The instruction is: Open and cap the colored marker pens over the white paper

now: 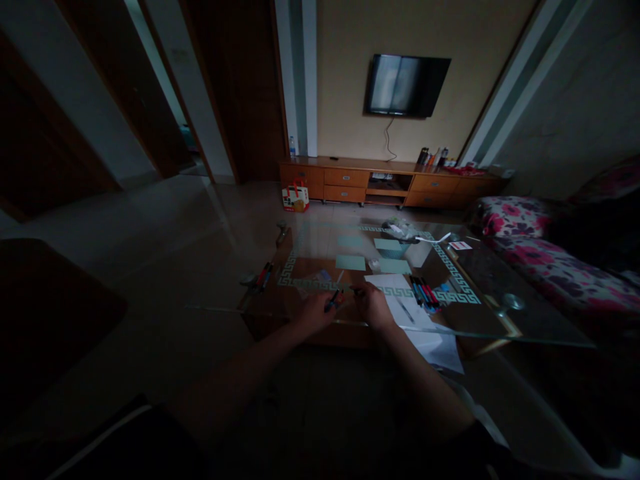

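Note:
My left hand (319,311) is closed around a dark pen (332,301) with a bluish part, held over the near edge of the glass table (320,233). Just to its right, my right hand (374,307) pinches a small dark piece (356,291), pointed toward the left hand; its kind is too dim to make out. White paper sheets (425,340) lie beside and under the right hand, with a single pen (406,311) on them. Several pens in black, red and blue (424,292) rest in a row to the right. More pens (264,276) lie near the left edge.
A clear plastic bag (400,229) and a white card (460,245) lie toward the table's far right. Behind stand a wooden TV cabinet (345,177) and a carton bag (296,198). A flowered sofa (545,260) is at the right.

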Available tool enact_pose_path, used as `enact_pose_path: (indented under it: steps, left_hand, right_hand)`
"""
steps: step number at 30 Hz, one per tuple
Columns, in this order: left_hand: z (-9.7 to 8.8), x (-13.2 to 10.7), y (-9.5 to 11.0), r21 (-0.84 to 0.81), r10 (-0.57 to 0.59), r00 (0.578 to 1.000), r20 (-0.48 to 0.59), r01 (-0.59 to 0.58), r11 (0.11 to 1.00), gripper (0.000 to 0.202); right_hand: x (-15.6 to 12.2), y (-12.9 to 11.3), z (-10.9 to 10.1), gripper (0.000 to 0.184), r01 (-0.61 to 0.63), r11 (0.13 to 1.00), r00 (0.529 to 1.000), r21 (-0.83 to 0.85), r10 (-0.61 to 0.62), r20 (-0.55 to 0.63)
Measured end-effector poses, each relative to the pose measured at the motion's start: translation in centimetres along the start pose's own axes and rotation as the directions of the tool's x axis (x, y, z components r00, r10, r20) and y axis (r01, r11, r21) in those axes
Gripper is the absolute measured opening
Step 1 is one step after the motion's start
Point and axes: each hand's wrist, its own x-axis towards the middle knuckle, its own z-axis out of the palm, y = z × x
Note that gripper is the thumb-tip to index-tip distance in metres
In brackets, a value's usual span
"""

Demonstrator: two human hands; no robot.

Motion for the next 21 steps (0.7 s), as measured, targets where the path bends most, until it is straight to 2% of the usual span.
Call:
enact_pose_path:
  steps: [3, 6, 9, 13, 17, 21]
  left_hand:
    - [-0.1, 0.0, 0.1, -0.014, 0.017, 1.000, -0.002, -0.017, 1.000, 0.022]
    - [0.0, 0.0, 0.1, -0.034, 0.037, 0.999, 0.001, -0.037, 0.999, 0.022]
    - [0.1, 0.0, 0.1, -0.033, 0.020, 1.000, 0.007, -0.020, 0.999, 0.024]
    - [0.1, -0.1, 0.1, -0.019, 0.022, 1.000, 0.007, -0.021, 1.000, 0.025]
    - [-0.1, -0.2, 0.3, -0.011, 0.006, 1.000, 0.018, -0.006, 1.000, 0.024]
    - [-0.1, -0.1, 0.2, -0.020, 0.045, 0.999, 0.022, -0.045, 0.999, 0.024]
  right_hand:
    - [0.5, 0.7, 0.6, 0.025, -0.057, 0.960, 0.997, 0.273, 0.068, -0.032]
    - [0.9, 1.4, 1.2, 0.029, -0.090, 0.860, 0.992, 0.502, 0.123, -0.033]
    - [1.1, 1.8, 1.3, 0.035, -0.142, 0.752, 0.982, 0.644, 0.191, -0.007]
    - [1.1, 2.0, 1.2, 0.040, -0.206, 0.680, 0.964, 0.704, 0.264, 0.027]
    - [1.1, 2.1, 1.3, 0.041, -0.231, 0.659, 0.955, 0.716, 0.295, 0.038]
    - [1.1, 2.2, 1.4, 0.040, -0.217, 0.665, 0.957, 0.715, 0.289, 0.023]
